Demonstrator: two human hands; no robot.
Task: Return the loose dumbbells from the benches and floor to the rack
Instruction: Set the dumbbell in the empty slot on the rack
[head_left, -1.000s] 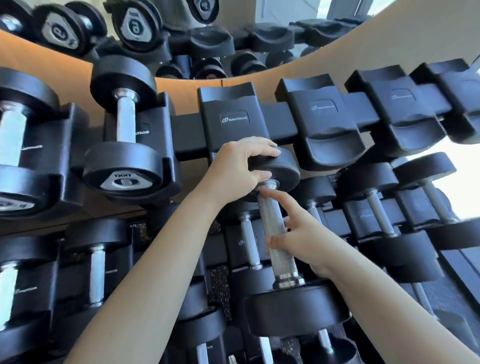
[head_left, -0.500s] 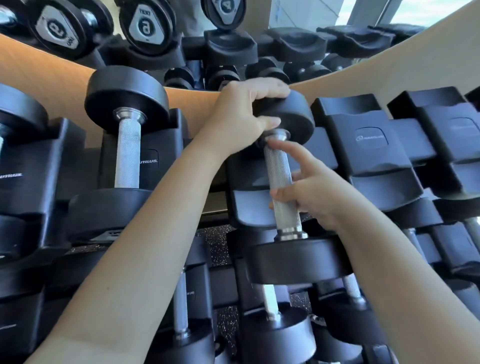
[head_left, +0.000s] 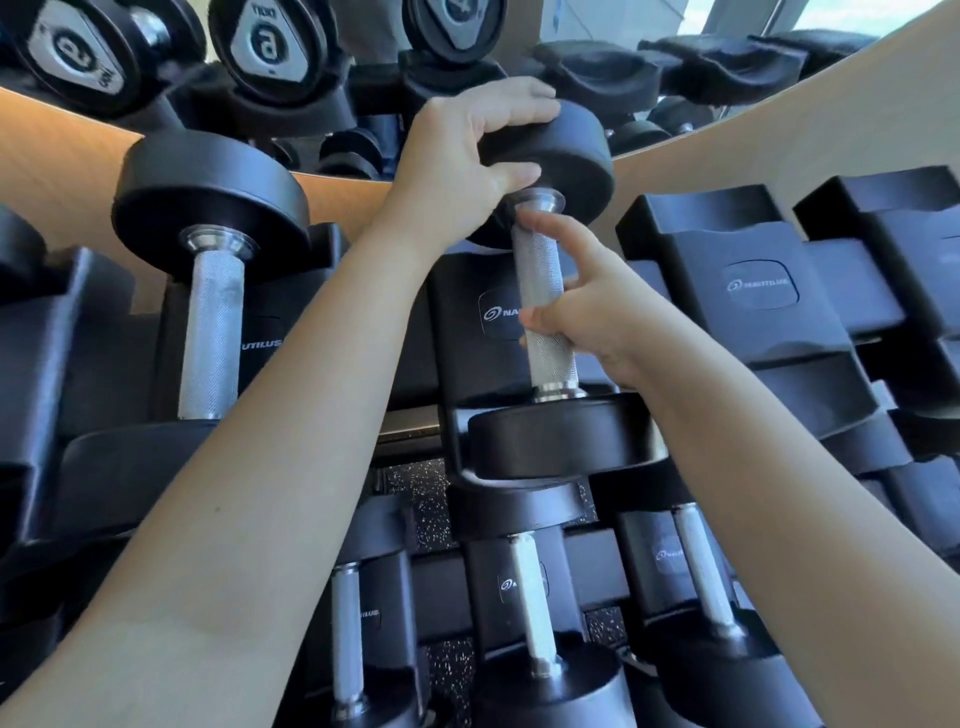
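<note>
Risen dumbbell (head_left: 537, 270) shows black heads, knurled silver handle.

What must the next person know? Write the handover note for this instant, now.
Hands: left hand grips the upper head of the dumbbell; right hand holds its handle, index finger pointing up along it.
Position: it stands nearly upright against a top-row cradle, lower head in the bottom lip.
Done: brought to the rack, apparently seating. A neighbouring dumbbell is racked to its left.
Left: confirm it sits, release both hands, fetch any others; empty cradles wait on the right.
</note>
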